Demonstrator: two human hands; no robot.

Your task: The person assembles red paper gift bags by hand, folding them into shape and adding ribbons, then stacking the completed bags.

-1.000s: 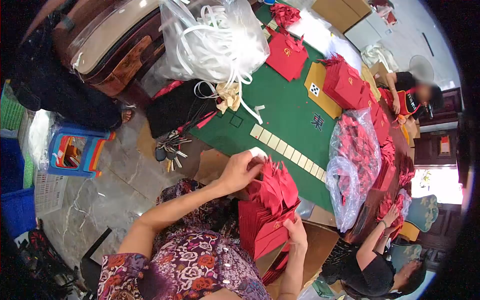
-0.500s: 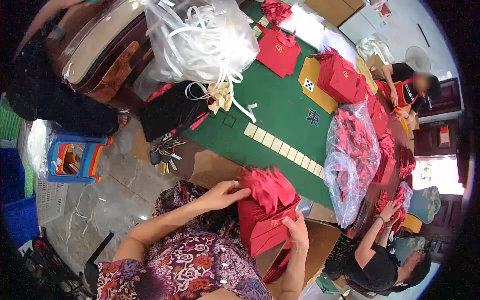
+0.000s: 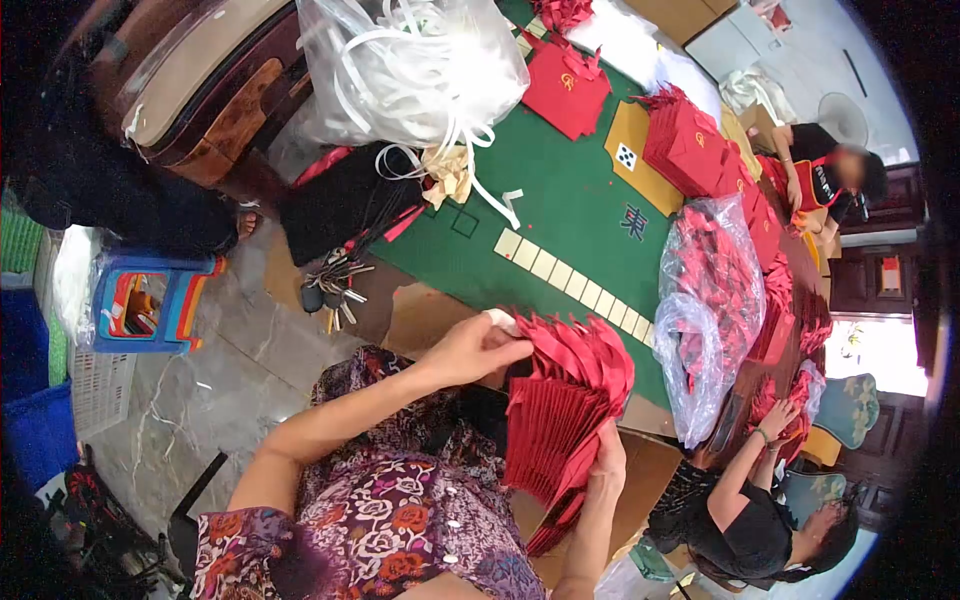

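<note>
A thick stack of red gift bags [image 3: 552, 437] is held over my lap, its many folded edges fanned toward me. Loose red ribbon handles [image 3: 590, 360] bunch along the top of the stack. My left hand [image 3: 470, 350] pinches the stack's upper left corner by the ribbons, with something white on a fingertip. Along the right side, my right hand [image 3: 606, 468] grips the bags, its fingers partly hidden behind them. Below the stack, more red bags [image 3: 556, 528] show beside a cardboard box [image 3: 640, 475].
A green table [image 3: 560, 225] carries a clear bag of white ribbons [image 3: 415, 80], a plastic bag of red ribbons [image 3: 705, 290] and piled red bags [image 3: 685, 145]. Two co-workers sit at the right. Plastic stools [image 3: 150, 300] stand on the floor at left.
The stack has tilted and moved slightly up and right, so its folded edges now face me instead of the front bag's gold emblem. Both hands moved with it.
</note>
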